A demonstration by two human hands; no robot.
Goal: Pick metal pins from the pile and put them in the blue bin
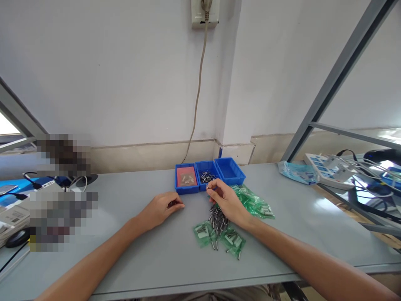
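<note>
My left hand [164, 207] rests on the grey table [150, 259] with its fingers curled in; what they hold, if anything, is hidden. My right hand [227, 200] hovers over a pile of small metal pins [216, 221], its fingertips pinched on a pin just in front of the middle blue bin [207, 174]. That bin holds more metal pins. The left blue bin [186, 179] contains a reddish pad with small pale pieces. The right blue bin [230, 170] looks empty. Green plastic bags [255, 202] lie under and beside my right hand, with more green bags [203, 232] nearer me.
A power cord [197, 96] hangs from a wall socket down behind the bins. At the right, a power strip [326, 169] with cables, a blue packet [296, 172] and a grey metal frame [332, 83]. At the left, cables, devices and a blurred region.
</note>
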